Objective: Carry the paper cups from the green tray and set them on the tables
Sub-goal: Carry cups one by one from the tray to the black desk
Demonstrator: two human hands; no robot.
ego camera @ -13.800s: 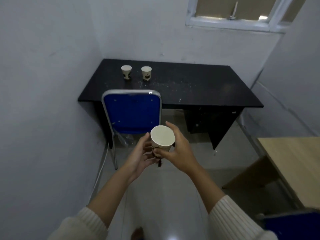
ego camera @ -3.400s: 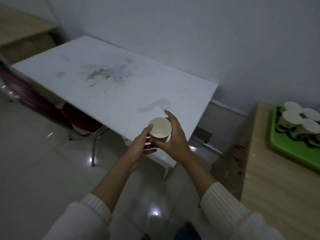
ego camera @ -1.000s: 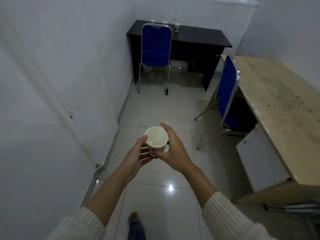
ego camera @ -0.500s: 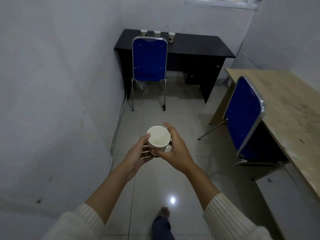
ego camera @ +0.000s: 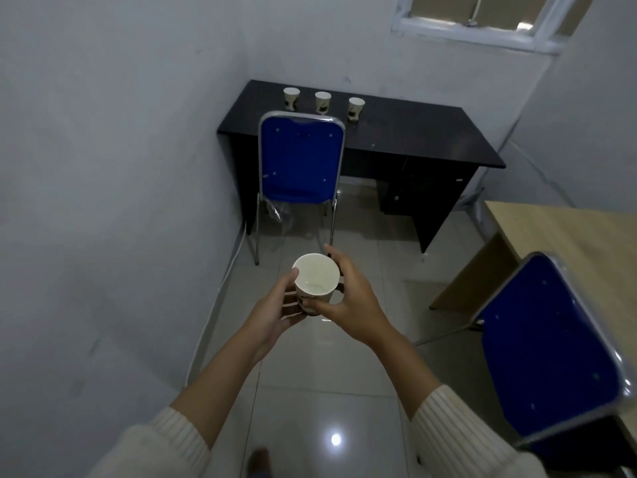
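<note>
Over the tiled floor (ego camera: 344, 367), mid-room, chest height: one paper cup (ego camera: 316, 282) held upright, mouth open to the camera, inside white.

- Left hand (ego camera: 275, 310): fingers curled under and against the cup's left side, thumb tip at the rim. Loose wrap, not squeezed.
- Right hand (ego camera: 351, 301): thumb across the near wall low down, fingers curved round the far side, index tip above the rim. Hand about half closed on the cup.
- Cup wall carries a dark printed figure, mostly hidden by fingers; no writing legible.

Ahead, against the far wall: black desk (ego camera: 413, 132) with a row of three paper cups (ego camera: 322, 102) standing apart near its back-left corner, each with a dark print too small to read. Blue chair (ego camera: 300, 160) pushed up to the desk. Right: wooden table (ego camera: 568, 236), second blue chair (ego camera: 548, 350) beside it.
</note>
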